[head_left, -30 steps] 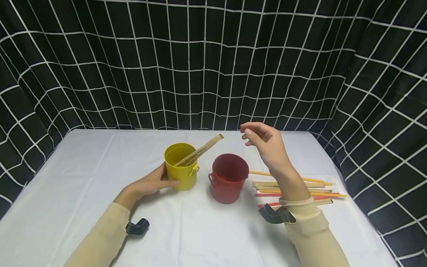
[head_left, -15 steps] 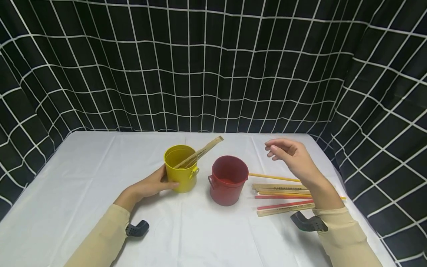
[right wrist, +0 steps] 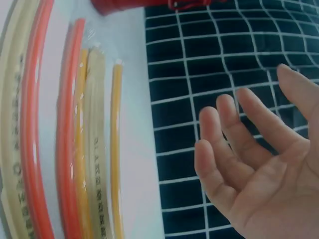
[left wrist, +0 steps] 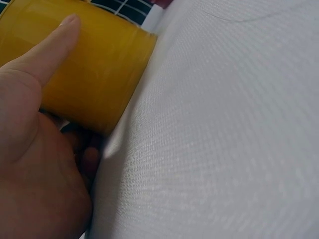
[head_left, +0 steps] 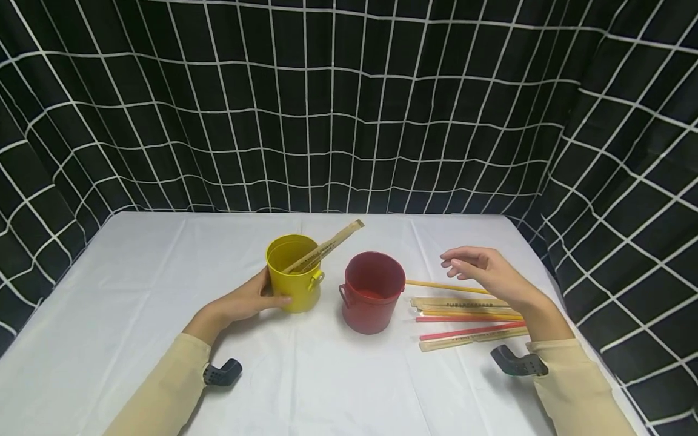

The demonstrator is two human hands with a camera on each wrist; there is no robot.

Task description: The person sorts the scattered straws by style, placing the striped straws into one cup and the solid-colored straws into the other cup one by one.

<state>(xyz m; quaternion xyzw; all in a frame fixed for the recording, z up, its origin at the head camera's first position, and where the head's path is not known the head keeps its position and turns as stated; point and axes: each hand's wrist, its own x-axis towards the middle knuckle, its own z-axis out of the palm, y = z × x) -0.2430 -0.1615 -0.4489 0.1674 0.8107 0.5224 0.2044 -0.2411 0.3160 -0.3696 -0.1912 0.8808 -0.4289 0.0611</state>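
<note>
My left hand (head_left: 240, 303) holds a small yellow bucket (head_left: 297, 293) from its left side. In the left wrist view the thumb lies along the bucket's wall, and the other fingers are partly hidden behind it. Paper-wrapped straws (head_left: 332, 242) lean out of the yellow bucket towards the right; how many overlap there I cannot tell. A red bucket (head_left: 371, 309) stands upright just to the right. Above the far side of a group of straws, my right hand (head_left: 496, 272) hovers with relaxed, slightly bent fingers. Nothing is in that hand in the right wrist view.
Several straws lie on the white cloth right of the red bucket: yellow ones (head_left: 447, 286), red ones (head_left: 463, 332) and paper-wrapped ones (head_left: 458, 303). My right forearm covers their right ends. A black curtain (head_left: 327, 121) with a white grid surrounds the table.
My right hand has moved right and lower, from beyond the red bucket to over the straws, its fingers still relaxed. The left hand and both buckets have stayed in place.
</note>
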